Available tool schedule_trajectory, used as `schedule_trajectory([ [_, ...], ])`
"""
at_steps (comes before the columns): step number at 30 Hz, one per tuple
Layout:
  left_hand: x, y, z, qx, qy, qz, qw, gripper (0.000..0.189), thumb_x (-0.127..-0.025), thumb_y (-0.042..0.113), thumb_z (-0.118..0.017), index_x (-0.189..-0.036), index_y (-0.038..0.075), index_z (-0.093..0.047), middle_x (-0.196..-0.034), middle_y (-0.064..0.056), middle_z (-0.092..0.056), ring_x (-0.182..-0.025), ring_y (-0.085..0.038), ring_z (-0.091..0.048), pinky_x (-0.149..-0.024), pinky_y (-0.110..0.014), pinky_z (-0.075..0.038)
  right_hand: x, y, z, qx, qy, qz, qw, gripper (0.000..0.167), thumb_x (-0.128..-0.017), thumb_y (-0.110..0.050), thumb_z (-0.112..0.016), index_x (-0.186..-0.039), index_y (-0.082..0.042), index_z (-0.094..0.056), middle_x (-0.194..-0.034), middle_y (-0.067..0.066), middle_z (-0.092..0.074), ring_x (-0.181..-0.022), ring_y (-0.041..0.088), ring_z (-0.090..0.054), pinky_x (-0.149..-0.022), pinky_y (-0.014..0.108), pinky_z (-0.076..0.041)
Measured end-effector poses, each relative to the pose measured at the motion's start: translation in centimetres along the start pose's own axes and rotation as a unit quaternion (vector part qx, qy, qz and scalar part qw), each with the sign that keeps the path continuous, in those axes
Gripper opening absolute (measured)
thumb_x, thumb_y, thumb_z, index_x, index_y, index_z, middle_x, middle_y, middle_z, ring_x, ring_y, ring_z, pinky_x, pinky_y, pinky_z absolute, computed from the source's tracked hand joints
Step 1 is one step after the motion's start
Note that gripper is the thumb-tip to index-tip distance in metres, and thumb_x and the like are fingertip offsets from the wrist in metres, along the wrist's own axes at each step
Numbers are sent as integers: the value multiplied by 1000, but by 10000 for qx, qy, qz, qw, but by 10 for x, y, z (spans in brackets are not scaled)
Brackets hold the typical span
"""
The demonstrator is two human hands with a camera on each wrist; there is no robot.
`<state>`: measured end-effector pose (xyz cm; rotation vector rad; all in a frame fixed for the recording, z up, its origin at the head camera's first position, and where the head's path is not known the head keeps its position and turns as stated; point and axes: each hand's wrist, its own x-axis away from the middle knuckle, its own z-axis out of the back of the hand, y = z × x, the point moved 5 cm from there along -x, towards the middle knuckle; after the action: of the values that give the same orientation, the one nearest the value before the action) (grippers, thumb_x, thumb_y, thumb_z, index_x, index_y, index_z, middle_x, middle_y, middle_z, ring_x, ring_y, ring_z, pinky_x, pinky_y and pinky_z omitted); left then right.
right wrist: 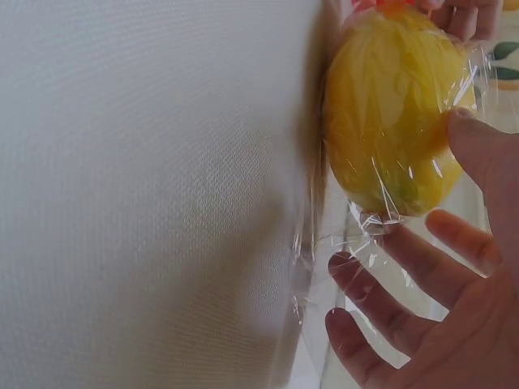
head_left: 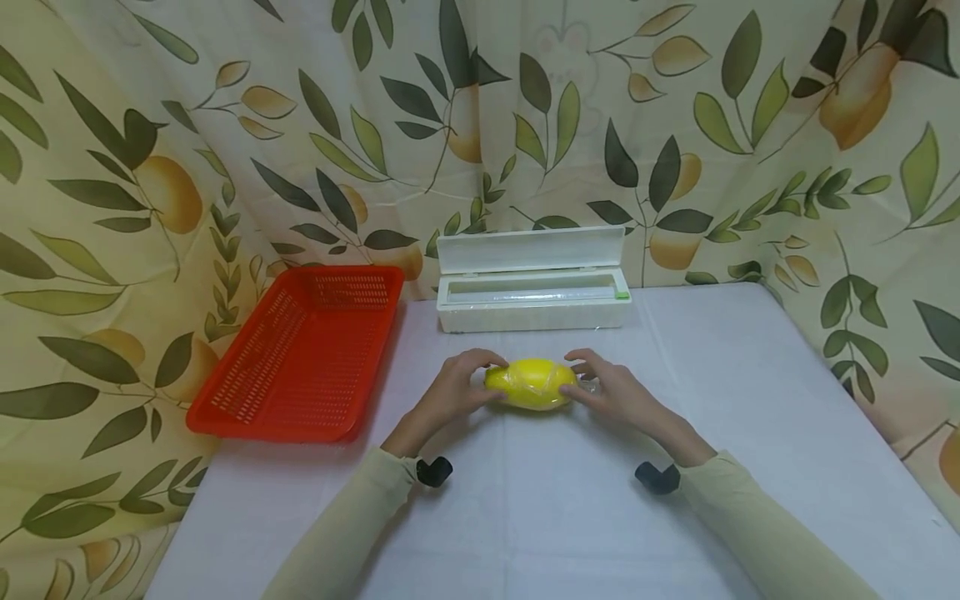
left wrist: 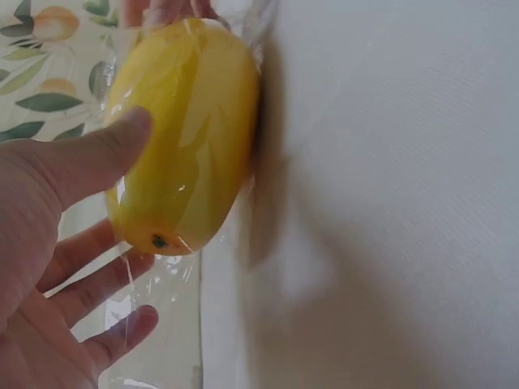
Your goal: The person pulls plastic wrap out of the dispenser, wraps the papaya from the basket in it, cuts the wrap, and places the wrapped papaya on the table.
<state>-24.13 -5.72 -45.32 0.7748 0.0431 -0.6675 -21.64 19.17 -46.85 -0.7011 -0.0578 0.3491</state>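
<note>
Your left hand (head_left: 453,387) and right hand (head_left: 624,398) are curled round the ends of the fruit (head_left: 532,386), thumbs on it. Loose wrap (right wrist: 378,220) at the right end could stick to your fingers and peel off. Fruit's at or just over the worktop (head_left: 540,508), in front of the box (head_left: 536,317), so uneven pressure might roll it.

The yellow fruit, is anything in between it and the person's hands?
Yes, clear plastic film covers the yellow fruit. Nothing else visible stands between it and the left hand or right hand.
</note>
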Motion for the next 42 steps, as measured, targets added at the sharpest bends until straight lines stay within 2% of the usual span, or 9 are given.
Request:
schedule_trajectory([
  [2,0,0,-2,-9,-31,-63,10000,43,-81,10,-88,-121,7,-71,-124,-5,-71,-113,-20,-64,-103,-38,-50,1,0,-1,-9,8,-7,10000,57,-97,-37,-71,-140,-7,-46,-129,25,-67,-121,45,-62,-101,66,-45],
  [5,1,-1,-4,-15,-85,-32,10000,44,-82,11,-88,-122,7,-70,-125,-6,-71,-112,-20,-64,-102,-37,-50,2,0,0,91,165,62,9998,51,-97,-33,-72,-136,-8,-51,-131,22,-66,-123,44,-59,-102,64,-43],
  [10,3,-2,-6,45,-102,-27,9999,46,-83,11,-87,-125,6,-69,-126,-6,-70,-112,-21,-64,-102,-39,-50,6,-4,7,569,911,470,9931,42,-89,-27,-81,-125,-10,-66,-140,21,-56,-124,46,-46,-100,63,-38],
  [13,2,-3,-7,11,-110,-75,9999,51,-81,12,-88,-127,6,-67,-128,-7,-69,-115,-21,-63,-104,-39,-50,7,-9,9,589,1175,825,9879,45,-82,-23,-88,-122,-12,-69,-137,18,-56,-124,42,-47,-100,62,-40],
  [18,0,-5,-7,-269,-172,-15,9995,62,-78,15,-92,-133,7,-65,-135,-6,-60,-124,-22,-57,-109,-35,-46,6,-15,4,307,843,1199,9887,55,-80,-18,-89,-129,-8,-65,-133,12,-63,-127,36,-54,-106,60,-42],
  [22,-2,-5,-8,-388,-254,124,9988,66,-77,10,-92,-137,8,-63,-134,-6,-58,-124,-22,-57,-109,-34,-46,2,-13,0,260,713,1010,9920,61,-81,-13,-88,-135,-5,-61,-136,11,-62,-128,33,-55,-107,54,-46],
  [28,-8,-5,-6,-85,-137,227,9996,63,-81,2,-87,-137,8,-60,-131,-6,-65,-115,-22,-61,-103,-37,-51,-4,-9,0,242,726,787,9940,61,-82,-9,-86,-137,-5,-59,-137,13,-62,-124,33,-59,-102,51,-50],
  [37,-14,-7,-2,-208,-225,320,9990,50,-84,4,-84,-130,7,-63,-132,-7,-65,-116,-22,-61,-105,-38,-49,-14,-9,7,108,573,953,9937,59,-85,-8,-84,-138,-2,-58,-137,16,-62,-116,34,-63,-101,53,-50],
  [42,-20,-12,0,-271,-310,337,9986,50,-87,6,-82,-133,6,-63,-131,-7,-67,-115,-22,-61,-106,-38,-47,-23,-8,11,164,319,699,9969,58,-88,-13,-82,-141,-4,-57,-139,16,-62,-117,35,-63,-103,54,-48],
])
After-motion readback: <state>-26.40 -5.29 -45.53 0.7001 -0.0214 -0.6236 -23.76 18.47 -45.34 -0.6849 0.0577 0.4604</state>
